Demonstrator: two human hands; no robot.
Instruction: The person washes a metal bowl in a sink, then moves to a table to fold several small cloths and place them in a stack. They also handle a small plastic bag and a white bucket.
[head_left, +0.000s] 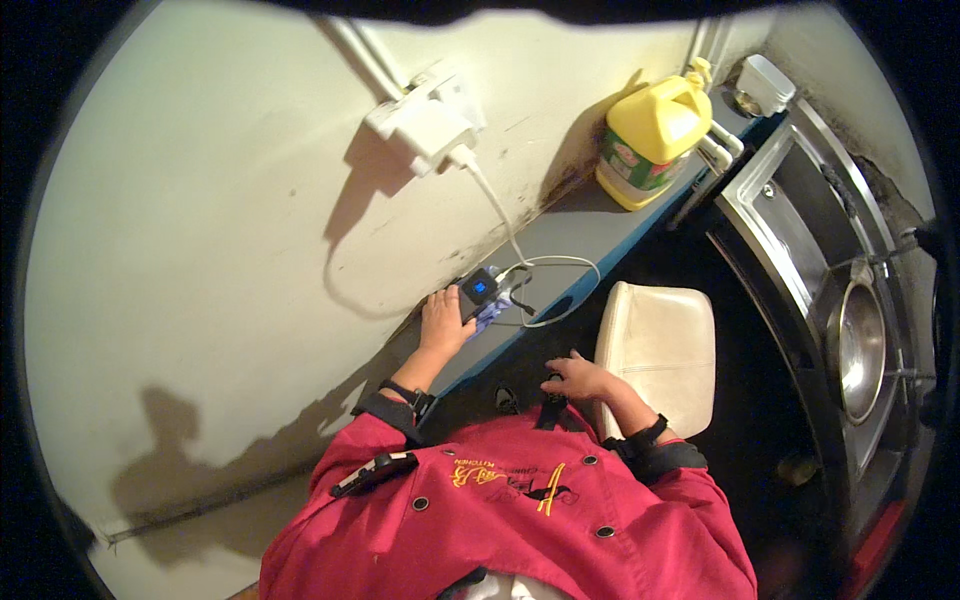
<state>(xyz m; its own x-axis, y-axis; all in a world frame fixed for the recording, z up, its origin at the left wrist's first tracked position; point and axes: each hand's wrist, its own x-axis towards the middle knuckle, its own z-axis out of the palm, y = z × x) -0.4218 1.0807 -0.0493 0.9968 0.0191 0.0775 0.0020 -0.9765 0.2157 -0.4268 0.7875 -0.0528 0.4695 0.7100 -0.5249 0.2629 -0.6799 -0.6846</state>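
My left hand (445, 324) grips the left side of a small black electronic device (478, 288) with a blue lit display. The device lies on a blue-and-white cloth or wrapper (491, 315), mostly hidden beneath it, on a grey ledge along the wall. A white charging cable (499, 206) ends beside the device, and its slack loops over the ledge's blue edge. A short black cable (519, 296) lies alongside. My right hand (581, 377) hovers by the left side of a cream padded stool (664, 352), fingers apart. A dark object, not clearly identifiable, shows behind its fingertips.
A white charger (439, 131) is plugged into the wall socket. Further along the ledge (559, 232) stands a yellow jug (656, 135), with a white plastic container (765, 84) beyond. At right, a steel counter (795, 217) holds a metal bowl (860, 352).
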